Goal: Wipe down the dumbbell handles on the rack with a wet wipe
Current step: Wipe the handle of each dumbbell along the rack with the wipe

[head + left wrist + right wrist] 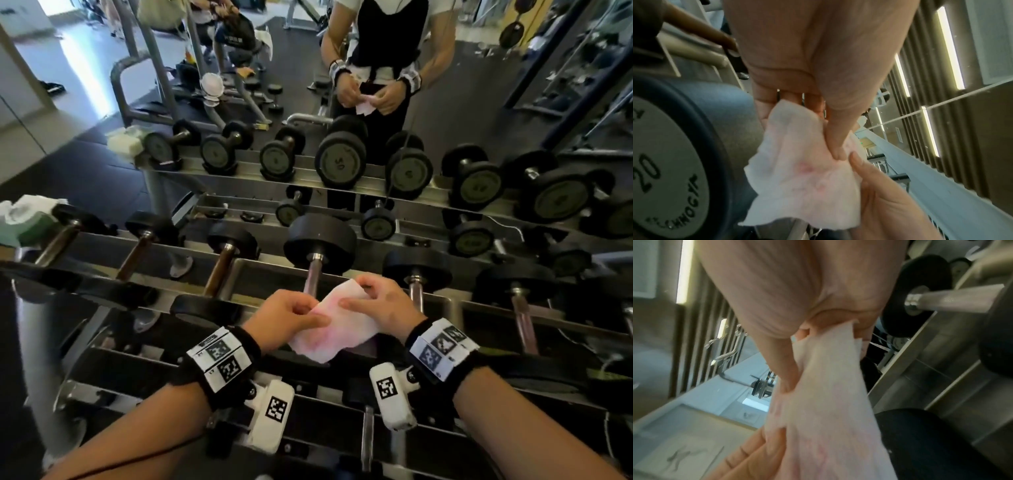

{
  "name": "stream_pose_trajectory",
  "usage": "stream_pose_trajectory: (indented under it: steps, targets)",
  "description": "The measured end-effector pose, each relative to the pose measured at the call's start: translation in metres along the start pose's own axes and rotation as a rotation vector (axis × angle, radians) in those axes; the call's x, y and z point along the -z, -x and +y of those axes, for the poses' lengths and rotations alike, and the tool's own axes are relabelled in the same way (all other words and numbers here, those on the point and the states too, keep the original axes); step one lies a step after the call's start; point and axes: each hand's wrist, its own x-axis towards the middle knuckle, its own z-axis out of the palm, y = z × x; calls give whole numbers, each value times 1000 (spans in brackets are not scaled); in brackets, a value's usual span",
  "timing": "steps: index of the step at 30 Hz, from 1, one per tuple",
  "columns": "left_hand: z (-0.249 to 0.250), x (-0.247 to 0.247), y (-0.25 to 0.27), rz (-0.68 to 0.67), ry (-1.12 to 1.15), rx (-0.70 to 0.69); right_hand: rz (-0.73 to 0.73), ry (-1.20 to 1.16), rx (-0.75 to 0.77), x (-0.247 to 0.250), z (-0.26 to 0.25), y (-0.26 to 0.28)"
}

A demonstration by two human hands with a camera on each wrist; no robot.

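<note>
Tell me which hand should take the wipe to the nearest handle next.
Probably the right. Both hands pinch the wet wipe above the rack, but the right hand sits between two bare handles, the nearest beside it. The left hand is lower and nearer the body.

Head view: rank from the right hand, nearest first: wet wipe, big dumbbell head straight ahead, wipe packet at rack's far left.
1. wet wipe: pinched by the right hand, shared with the left hand.
2. big dumbbell head: on the rack just beyond the hands.
3. wipe packet: far left end of the rack.
</note>
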Motion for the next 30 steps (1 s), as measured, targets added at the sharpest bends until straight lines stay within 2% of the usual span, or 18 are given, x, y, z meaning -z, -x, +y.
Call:
stream_pose_trajectory:
  steps: [3, 5, 7, 9, 10, 12, 14, 17, 21, 25, 30]
  targets:
    - [-1, -4, -9, 62, 143, -17, 86, -409, -156, -1, 14, -14]
    - [-2, -5, -14, 144, 253, 8, -15, -739, -340, -2, 23, -19]
    - [-2, -7, -17, 190, 394, 33, -165, -842, -461, -4, 25, -19]
    - [-2, -7, -20, 217, 460, 39, -229, -857, -452, -9, 23, -22]
    - [-3, -6, -22, 248, 465, 35, -208, -863, -412, -12, 21, -25]
    - [-8, -4, -28, 343, 457, 31, -151, -771, -297, -15, 18, -30]
    - [-13, -3, -32, 453, 449, 48, -106, -529, -173, -13, 14, -36]
    - [-20, 1, -33, 546, 266, 31, -131, -302, 19, -11, 11, -44]
    - [-15, 9, -31, 511, -90, 5, -129, -115, 109, -14, 10, -56]
    - [-8, 15, -31, 504, -178, 39, -144, -53, 131, -16, 5, -67]
    - [-9, 24, -34, 485, -248, 62, -68, 161, 186, -13, -1, -77]
